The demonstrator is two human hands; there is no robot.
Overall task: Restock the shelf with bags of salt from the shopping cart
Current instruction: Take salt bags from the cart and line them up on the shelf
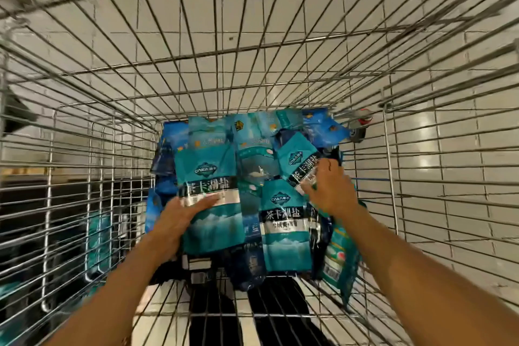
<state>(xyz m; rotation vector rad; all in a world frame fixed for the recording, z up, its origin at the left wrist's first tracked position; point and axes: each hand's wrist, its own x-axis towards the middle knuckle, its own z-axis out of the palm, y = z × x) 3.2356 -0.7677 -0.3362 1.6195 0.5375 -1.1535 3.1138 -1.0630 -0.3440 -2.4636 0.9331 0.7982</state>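
The cart (84,132) holds a heap of teal and blue salt bags (252,154) at the bottom of its basket, straight ahead of and below both hands. The left bag (209,191) lies with its long axis running away from the person; the left hand (179,216) rests on its near left edge, fingers fairly straight. The tilted right bag (302,163) leans toward the right hand (328,191), whose fingers curl round its lower corner. No shelf is in view.
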